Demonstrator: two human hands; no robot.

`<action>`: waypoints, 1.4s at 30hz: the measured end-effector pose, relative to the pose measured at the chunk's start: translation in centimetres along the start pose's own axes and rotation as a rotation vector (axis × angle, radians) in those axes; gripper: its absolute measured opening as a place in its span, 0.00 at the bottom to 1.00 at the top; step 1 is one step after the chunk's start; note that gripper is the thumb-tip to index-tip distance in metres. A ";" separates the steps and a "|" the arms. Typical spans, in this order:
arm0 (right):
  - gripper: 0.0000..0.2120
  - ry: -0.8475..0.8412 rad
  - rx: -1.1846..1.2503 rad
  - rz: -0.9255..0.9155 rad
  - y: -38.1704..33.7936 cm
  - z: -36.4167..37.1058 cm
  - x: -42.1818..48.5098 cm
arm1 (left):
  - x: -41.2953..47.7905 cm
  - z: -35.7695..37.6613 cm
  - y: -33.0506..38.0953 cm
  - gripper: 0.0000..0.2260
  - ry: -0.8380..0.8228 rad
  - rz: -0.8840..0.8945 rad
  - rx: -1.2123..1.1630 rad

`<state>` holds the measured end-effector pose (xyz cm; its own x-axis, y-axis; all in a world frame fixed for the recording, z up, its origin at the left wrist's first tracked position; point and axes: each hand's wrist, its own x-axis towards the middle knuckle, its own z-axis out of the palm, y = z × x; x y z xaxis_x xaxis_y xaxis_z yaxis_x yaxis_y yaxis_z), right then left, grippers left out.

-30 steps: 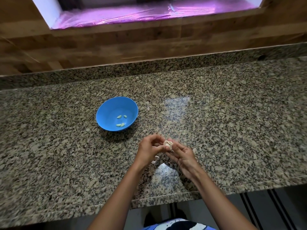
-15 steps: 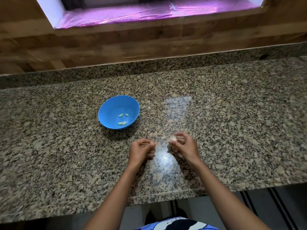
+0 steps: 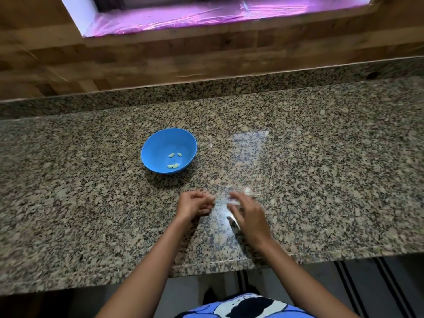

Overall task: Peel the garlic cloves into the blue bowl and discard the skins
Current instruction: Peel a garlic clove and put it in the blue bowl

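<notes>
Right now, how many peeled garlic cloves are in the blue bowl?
4 peeled cloves, all in the blue bowl: two side by side mid-bowl, two touching each other nearer its front wall. The bowl's inside shows fully, so none looks hidden.

One head-worn wide-angle camera, looking forward and down over the counter (image 3: 321,171).

It sits close above the counter's near edge and faces the far edge, the wooden wall (image 3: 206,60) and the window (image 3: 183,12) beyond. The counter's full depth is in view. The left hand (image 3: 193,204) and right hand (image 3: 250,214) lie low at mid-frame, forearms entering from below.
</notes>
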<state>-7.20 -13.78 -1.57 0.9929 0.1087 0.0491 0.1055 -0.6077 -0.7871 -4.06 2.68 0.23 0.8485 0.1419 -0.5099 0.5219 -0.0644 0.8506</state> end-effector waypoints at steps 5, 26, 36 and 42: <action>0.07 -0.169 0.471 0.495 -0.2 0.5 0.0 | 0.1 -0.3 -1.1 0.05 0.032 0.241 0.516; 0.09 -0.293 0.358 0.649 -0.7 0.2 2.2 | 0.5 -0.1 1.2 0.05 -0.272 0.150 0.785; 0.08 -0.287 0.349 0.617 -0.9 0.1 2.1 | 0.6 0.8 2.0 0.05 -0.234 0.076 0.794; 0.06 -0.235 0.373 0.353 -0.7 -0.2 0.7 | -0.6 -1.4 1.1 0.06 -0.294 -0.223 0.029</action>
<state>-6.54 -13.38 -0.87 0.9209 0.1474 -0.3609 -0.2998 -0.3240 -0.8973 -4.11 3.87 1.69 0.7000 -0.1340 -0.7015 0.6959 -0.0929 0.7121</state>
